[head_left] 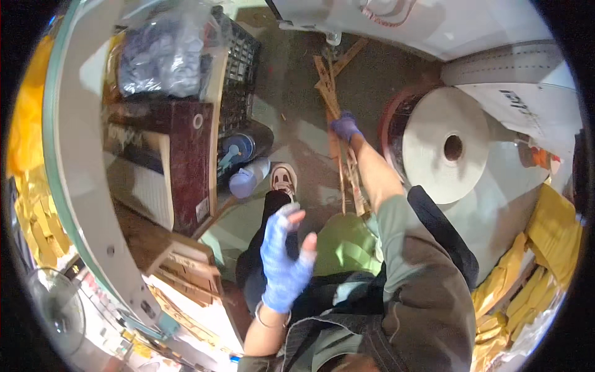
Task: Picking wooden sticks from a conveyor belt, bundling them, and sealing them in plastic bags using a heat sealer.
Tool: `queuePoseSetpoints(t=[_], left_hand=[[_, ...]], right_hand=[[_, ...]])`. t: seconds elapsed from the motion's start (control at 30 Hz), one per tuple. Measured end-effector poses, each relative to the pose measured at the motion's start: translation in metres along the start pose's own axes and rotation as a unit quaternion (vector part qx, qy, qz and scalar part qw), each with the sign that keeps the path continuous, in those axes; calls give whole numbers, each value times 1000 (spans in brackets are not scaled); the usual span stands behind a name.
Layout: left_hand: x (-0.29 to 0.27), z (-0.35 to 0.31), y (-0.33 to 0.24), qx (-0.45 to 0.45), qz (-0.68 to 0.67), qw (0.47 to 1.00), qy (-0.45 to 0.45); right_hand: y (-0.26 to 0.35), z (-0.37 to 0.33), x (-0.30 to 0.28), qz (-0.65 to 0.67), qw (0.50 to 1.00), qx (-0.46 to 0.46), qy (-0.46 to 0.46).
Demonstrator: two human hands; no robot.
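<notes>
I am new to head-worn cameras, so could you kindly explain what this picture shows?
There is no machine here: a person works with their own two hands. The one picture comes from a wide fisheye camera on the person's head, looking down, so straight edges bend near the rim.

The left hand, in a blue glove with bare fingertips showing, is raised and empty. The gloved right hand reaches down to long brown strips on the floor; it seems to grip them, though its fingers are too small to be sure.

A big white roll stands to the right; a black crate is to the left.
</notes>
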State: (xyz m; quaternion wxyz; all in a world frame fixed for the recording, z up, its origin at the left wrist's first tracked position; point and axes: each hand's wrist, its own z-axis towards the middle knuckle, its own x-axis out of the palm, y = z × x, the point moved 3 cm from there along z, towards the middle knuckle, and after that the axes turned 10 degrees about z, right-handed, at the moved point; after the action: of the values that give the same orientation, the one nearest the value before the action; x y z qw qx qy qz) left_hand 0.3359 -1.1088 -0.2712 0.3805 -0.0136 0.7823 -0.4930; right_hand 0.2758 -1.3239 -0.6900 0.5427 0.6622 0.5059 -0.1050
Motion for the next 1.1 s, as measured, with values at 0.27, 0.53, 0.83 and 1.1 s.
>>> queuePoseSetpoints(t=[0.27, 0.53, 0.83, 1.1], left_hand=[[12, -5, 26, -143, -344, 928, -15], [34, 20, 6, -151, -563, 806, 100], [14, -38, -38, -8, -418, 897, 140], [38, -81, -19, -97, -614, 769, 149]], right_hand=[[126, -199, -142, 386, 883, 10, 266], [153, -349, -194, 631, 663, -13, 403], [192, -368, -242, 590, 723, 1, 359], [181, -376, -263, 480, 780, -73, 394]])
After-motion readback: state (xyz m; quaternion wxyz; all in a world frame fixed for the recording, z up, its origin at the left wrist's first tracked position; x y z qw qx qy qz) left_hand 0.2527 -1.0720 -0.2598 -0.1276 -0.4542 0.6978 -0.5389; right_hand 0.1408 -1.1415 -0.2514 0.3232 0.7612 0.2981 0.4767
